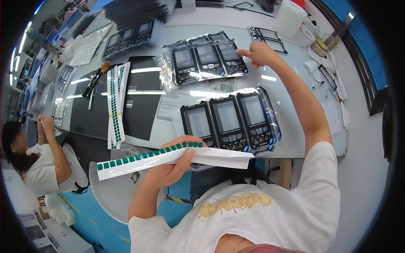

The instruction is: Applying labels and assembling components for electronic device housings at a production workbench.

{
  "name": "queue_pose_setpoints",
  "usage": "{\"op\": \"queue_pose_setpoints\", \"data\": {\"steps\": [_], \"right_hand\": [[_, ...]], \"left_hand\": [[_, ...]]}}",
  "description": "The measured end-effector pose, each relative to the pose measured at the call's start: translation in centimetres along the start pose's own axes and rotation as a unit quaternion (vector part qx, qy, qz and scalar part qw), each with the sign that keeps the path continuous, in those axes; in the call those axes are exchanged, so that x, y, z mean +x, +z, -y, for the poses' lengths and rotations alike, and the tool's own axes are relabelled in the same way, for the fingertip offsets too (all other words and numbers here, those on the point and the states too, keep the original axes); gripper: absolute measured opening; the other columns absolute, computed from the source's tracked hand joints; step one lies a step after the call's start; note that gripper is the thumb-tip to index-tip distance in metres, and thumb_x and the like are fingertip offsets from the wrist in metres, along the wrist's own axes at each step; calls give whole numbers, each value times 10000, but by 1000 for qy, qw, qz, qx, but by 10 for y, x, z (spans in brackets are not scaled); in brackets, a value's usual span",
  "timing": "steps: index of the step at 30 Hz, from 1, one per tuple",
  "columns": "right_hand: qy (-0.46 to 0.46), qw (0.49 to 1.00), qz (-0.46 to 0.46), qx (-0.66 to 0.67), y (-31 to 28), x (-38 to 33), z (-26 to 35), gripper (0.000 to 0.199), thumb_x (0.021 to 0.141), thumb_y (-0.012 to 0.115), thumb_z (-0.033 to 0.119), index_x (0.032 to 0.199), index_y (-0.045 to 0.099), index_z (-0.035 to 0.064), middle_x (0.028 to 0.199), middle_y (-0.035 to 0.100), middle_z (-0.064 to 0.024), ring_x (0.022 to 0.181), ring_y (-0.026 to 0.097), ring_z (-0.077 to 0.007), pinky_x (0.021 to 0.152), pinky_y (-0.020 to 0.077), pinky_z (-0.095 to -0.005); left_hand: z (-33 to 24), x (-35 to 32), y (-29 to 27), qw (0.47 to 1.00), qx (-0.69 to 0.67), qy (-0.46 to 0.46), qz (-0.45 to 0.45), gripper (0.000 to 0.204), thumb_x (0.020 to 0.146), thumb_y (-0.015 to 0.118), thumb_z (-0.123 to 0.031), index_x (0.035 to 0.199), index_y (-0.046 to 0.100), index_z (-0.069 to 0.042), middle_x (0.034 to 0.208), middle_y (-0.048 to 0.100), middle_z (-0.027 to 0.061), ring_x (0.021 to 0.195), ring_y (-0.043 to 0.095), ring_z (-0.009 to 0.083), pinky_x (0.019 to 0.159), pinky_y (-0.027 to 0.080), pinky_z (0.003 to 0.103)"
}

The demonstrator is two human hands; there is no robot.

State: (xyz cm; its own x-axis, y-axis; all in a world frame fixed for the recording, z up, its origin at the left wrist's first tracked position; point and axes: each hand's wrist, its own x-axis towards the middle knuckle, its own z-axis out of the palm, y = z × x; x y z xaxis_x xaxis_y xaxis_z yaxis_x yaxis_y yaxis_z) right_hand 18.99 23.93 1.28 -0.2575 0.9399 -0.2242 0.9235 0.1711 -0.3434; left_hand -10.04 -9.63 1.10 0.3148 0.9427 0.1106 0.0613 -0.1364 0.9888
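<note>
My left hand (174, 168) grips a long white backing strip with green square stickers (130, 161), thumb on top, at the table's near edge. The strip's right end is bare white and folded. My right hand (262, 55) reaches to the far side, its index finger stretched out at the right edge of a set of black framed panels (206, 57) on clear plastic film. I cannot make out anything in its fingers, and some of them are curled. Closer to me lies a second set of black panels with clear windows (228, 120).
More sticker strips (114, 105), bound by a rubber band, lie on a black mat (141, 110) beside a brush (95, 80). Further panels (128, 39) are at the back left, white rolls (291, 19) at the back right. A person (40, 156) sits at the left.
</note>
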Motion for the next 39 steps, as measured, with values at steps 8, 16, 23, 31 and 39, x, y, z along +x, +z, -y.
{"op": "queue_pose_setpoints", "data": {"steps": [8,16,23,31,39], "right_hand": [[-105,972,49,202,-3,-23,-8,395,941,716,424,795,645,64,636,626,-1,537,580,-72,454,385,-224],[-102,991,-61,-68,-16,-52,15,325,952,703,328,878,649,16,672,631,-28,539,598,-127,485,457,-284],[-310,945,79,66,-1,-129,-1,138,888,723,70,965,614,36,939,625,-71,855,599,-194,769,511,-340],[-254,959,95,82,7,-118,-4,140,893,719,61,951,593,38,901,621,-63,821,573,-197,744,487,-335],[-259,950,147,90,2,-108,-1,143,900,727,98,928,599,40,861,624,-47,791,569,-173,714,473,-324]], "left_hand": [[-3,23,9,999,-15,-21,40,238,1010,534,-86,1189,628,39,959,683,79,658,531,53,586,433,229],[3,44,33,993,86,23,78,227,989,627,-136,1154,643,18,1019,670,142,724,647,218,648,513,319],[-2,59,32,984,113,29,137,284,1009,527,-119,1240,625,14,1134,693,133,1004,645,234,864,502,337],[2,116,44,959,241,58,137,364,1011,551,-177,1350,578,-44,1149,739,105,1014,715,240,885,538,329],[23,120,53,910,374,139,108,439,935,608,-195,1359,585,-84,1131,741,51,930,701,265,829,569,355]]}}
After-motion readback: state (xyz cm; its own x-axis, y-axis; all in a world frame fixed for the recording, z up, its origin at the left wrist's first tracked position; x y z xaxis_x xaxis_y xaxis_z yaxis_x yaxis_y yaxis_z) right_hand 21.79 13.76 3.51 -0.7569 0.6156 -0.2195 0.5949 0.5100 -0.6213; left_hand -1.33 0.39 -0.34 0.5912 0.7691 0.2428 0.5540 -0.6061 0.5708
